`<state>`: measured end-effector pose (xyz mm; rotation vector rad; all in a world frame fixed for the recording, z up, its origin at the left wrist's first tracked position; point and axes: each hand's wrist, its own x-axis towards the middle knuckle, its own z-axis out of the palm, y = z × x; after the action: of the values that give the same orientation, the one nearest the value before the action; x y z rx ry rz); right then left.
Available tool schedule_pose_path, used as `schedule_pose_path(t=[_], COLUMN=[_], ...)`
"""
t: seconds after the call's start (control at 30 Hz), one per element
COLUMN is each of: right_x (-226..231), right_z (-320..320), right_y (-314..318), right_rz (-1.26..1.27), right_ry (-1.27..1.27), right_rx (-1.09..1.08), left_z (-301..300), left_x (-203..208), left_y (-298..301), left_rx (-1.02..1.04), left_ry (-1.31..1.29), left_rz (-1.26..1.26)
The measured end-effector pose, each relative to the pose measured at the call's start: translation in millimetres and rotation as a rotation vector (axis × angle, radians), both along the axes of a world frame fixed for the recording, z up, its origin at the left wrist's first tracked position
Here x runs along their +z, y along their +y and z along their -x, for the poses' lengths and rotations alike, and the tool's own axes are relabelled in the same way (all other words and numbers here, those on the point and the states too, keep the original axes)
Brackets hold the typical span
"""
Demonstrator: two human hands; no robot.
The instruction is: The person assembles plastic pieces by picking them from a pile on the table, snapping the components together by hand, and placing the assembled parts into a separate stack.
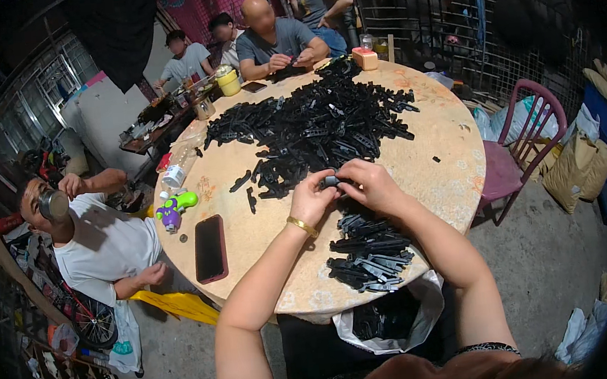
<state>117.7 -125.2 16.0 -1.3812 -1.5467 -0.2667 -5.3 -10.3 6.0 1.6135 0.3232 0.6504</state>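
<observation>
Head view: your left hand [312,200] and right hand [372,186] grip a small dark-grey plastic piece [330,181] above the round beige table [435,163]; neat black plastic rows [368,246] seem finished, the jumbled black plastic heap [326,119] pending.

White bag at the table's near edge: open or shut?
Open: the white bag has its mouth spread wide, showing black pieces inside. How full it is, I cannot tell.

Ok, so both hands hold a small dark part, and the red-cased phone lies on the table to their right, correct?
Not quite: the head view shows the red-cased phone on the table to the left of the left hand and right hand, which do hold a small dark part.
</observation>
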Motion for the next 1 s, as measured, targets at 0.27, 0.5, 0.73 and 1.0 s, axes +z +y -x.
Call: schedule_pose_path(t=[0.27,0.5,0.73,1.0], right_x=[-3.3,6.2,-5.5,13.2], right_z=[-0.3,-6.5,-22.2,-13.3], right_y=[1.1,-2.8,-1.4,-16.4], right_rz=[-0.064,-0.071,0.177,0.126], right_ry=[-0.161,0.061,0.315,0.061], right_rx=[0.012,0.055,0.241,0.096], left_z=[2.1,5.4,9.1,12.8], left_x=[6.5,12.3,18.0,24.9], left_y=[-3.6,2.3,-1.1,-5.8], left_rx=[-0.083,-0.060,0.092,0.104], left_ry=[-0.001,-0.138,0.046,-0.031], left_rz=[0.216,-0.155,-0.692,-0.819])
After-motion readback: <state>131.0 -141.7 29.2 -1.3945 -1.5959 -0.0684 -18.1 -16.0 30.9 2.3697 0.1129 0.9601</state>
